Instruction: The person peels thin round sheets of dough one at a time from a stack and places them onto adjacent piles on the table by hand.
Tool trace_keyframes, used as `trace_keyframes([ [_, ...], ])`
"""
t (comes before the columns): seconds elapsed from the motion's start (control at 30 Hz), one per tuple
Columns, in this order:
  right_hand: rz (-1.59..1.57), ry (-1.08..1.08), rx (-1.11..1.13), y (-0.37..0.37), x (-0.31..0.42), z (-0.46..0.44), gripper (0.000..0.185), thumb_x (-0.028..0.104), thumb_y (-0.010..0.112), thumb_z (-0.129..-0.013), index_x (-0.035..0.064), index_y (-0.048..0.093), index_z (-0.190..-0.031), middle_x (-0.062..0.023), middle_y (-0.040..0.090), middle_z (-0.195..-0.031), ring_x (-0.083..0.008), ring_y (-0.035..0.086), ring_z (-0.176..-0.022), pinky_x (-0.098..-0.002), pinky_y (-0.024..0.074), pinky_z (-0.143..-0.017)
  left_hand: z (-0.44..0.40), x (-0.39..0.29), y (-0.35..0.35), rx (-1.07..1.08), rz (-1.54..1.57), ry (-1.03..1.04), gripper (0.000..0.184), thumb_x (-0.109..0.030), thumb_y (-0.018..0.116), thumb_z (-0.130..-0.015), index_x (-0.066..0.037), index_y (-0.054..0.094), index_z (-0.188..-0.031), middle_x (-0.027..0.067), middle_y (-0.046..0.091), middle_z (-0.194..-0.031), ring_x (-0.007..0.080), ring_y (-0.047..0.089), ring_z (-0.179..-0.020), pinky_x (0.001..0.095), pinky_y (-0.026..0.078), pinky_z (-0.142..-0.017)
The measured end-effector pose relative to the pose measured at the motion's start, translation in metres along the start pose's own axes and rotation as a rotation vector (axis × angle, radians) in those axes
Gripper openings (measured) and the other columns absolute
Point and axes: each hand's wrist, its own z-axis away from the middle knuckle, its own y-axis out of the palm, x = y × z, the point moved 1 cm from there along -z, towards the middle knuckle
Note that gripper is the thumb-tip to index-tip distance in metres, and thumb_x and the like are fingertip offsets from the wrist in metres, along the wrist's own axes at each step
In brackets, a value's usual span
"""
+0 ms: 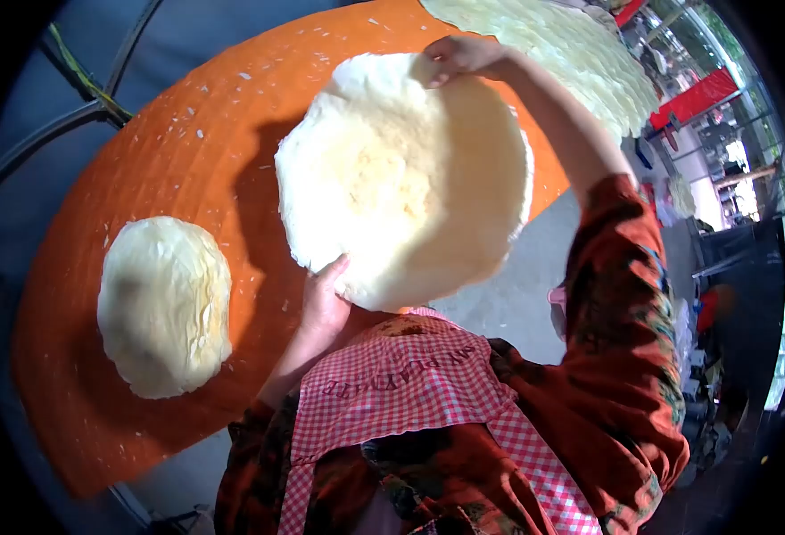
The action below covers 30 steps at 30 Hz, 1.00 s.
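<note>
A large, round, pale flatbread (384, 178) with a ragged edge and a browned middle is held up between both hands, tilted above the orange cloth. My left hand (323, 301) grips its near left rim, thumb on top and the other fingers hidden beneath. At the far rim, my right hand (459, 59) is closed on the edge in a pinch. To the left, a stack of thin flatbreads (165, 308) lies on the orange cloth (156, 178), its layered edges showing on the right side.
A wide spread of overlapping thin sheets (562, 67) covers the far right of the table. White flakes dot the orange cloth. A checked apron (401, 383) hangs in front of my body. Grey floor (535, 267) shows at right, with a red object (696, 98) farther off.
</note>
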Motion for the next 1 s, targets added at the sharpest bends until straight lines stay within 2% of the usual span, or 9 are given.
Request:
trace_keyframes([
  [0.07, 0.195, 0.018, -0.121, 0.029, -0.028, -0.046, 0.044, 0.035, 0.076, -0.072, 0.0093, 0.063, -0.106, -0.0054, 0.063, -0.097, -0.0165, 0.058, -0.093, -0.0315, 0.0464, -0.08, -0.007, 0.018, -0.024, -0.077, 0.027, -0.125, 0.042, -0.009, 0.061, -0.085, -0.001, 0.048, -0.124, 0.0108, 0.057, -0.115, 0.0235, 0.056, -0.105, 0.0372, 0.046, -0.091],
  [0.13, 0.302, 0.058, -0.269, 0.073, -0.072, -0.087, 0.07, 0.043, 0.076, -0.069, 0.0074, 0.052, -0.124, -0.0125, 0.062, -0.112, -0.0265, 0.057, -0.106, -0.0368, 0.0452, -0.091, -0.023, 0.033, -0.05, -0.241, -0.019, -0.223, 0.037, -0.01, 0.058, -0.087, 0.002, 0.049, -0.121, 0.0138, 0.057, -0.114, 0.0245, 0.058, -0.102, 0.0384, 0.047, -0.09],
  [0.23, 0.296, -0.015, -0.362, 0.123, -0.077, -0.074, 0.069, 0.037, 0.072, -0.077, 0.0062, 0.044, -0.132, -0.0185, 0.051, -0.13, -0.0341, 0.048, -0.121, -0.0392, 0.0413, -0.099, -0.03, 0.042, -0.071, -0.269, -0.022, -0.197, 0.037, -0.009, 0.056, -0.087, 0.003, 0.047, -0.121, 0.0152, 0.057, -0.115, 0.0255, 0.057, -0.104, 0.0392, 0.047, -0.091],
  [0.43, -0.292, 0.044, -0.656, 0.154, -0.184, 0.007, 0.058, 0.037, 0.064, -0.086, 0.0043, 0.045, -0.129, -0.0113, 0.052, -0.127, -0.0233, 0.054, -0.113, -0.0359, 0.0455, -0.092, -0.021, 0.04, -0.044, -0.384, 0.008, -0.007, 0.038, -0.005, 0.054, -0.087, 0.002, 0.044, -0.123, 0.0152, 0.055, -0.117, 0.0281, 0.056, -0.107, 0.0415, 0.052, -0.086],
  [0.57, -0.912, 0.196, -0.688, 0.203, -0.203, 0.083, 0.044, 0.036, 0.056, -0.092, -0.0003, 0.051, -0.115, -0.0061, 0.058, -0.097, -0.0113, 0.056, -0.091, -0.0282, 0.0484, -0.079, -0.018, 0.053, -0.045, -0.507, -0.132, 0.158, 0.037, 0.001, 0.054, -0.086, 0.002, 0.044, -0.122, 0.0147, 0.055, -0.116, 0.0277, 0.057, -0.106, 0.0412, 0.05, -0.088],
  [0.7, -1.078, 0.169, -0.671, 0.254, -0.201, 0.098, 0.05, 0.039, 0.051, -0.093, -0.0015, 0.047, -0.124, -0.0103, 0.055, -0.116, -0.019, 0.051, -0.11, -0.0315, 0.0399, -0.096, -0.024, 0.06, -0.028, -0.584, -0.228, 0.177, 0.038, 0.004, 0.051, -0.086, 0.003, 0.043, -0.123, 0.016, 0.052, -0.121, 0.0289, 0.055, -0.11, 0.0424, 0.048, -0.091],
  [0.77, -1.027, 0.148, -0.637, 0.274, -0.206, 0.086, 0.065, 0.045, 0.045, -0.093, -0.0016, 0.036, -0.137, -0.0157, 0.042, -0.137, -0.0237, 0.036, -0.129, -0.033, 0.0274, -0.108, -0.023, 0.055, -0.028, -0.563, -0.264, 0.19, 0.039, 0.005, 0.05, -0.086, 0.003, 0.042, -0.125, 0.017, 0.051, -0.123, 0.0295, 0.054, -0.112, 0.0429, 0.047, -0.092],
  [0.93, -1.317, 0.107, -0.804, 0.285, -0.193, 0.099, 0.071, 0.048, 0.041, -0.094, -0.0049, 0.027, -0.14, -0.0185, 0.032, -0.145, -0.0271, 0.03, -0.135, -0.0341, 0.0219, -0.111, -0.023, 0.051, -0.024, -0.548, -0.202, 0.117, 0.044, 0.007, 0.051, -0.084, 0.003, 0.042, -0.126, 0.0174, 0.05, -0.125, 0.0302, 0.052, -0.115, 0.0433, 0.045, -0.096],
  [1.0, -1.341, 0.099, -0.841, 0.297, -0.185, 0.102, 0.067, 0.047, 0.043, -0.095, -0.0018, 0.029, -0.139, -0.0145, 0.037, -0.14, -0.0236, 0.036, -0.128, -0.0345, 0.0281, -0.107, -0.023, 0.043, -0.021, -0.529, -0.181, 0.104, 0.044, 0.006, 0.052, -0.083, 0.003, 0.043, -0.126, 0.017, 0.05, -0.125, 0.0306, 0.052, -0.115, 0.0435, 0.045, -0.096],
])
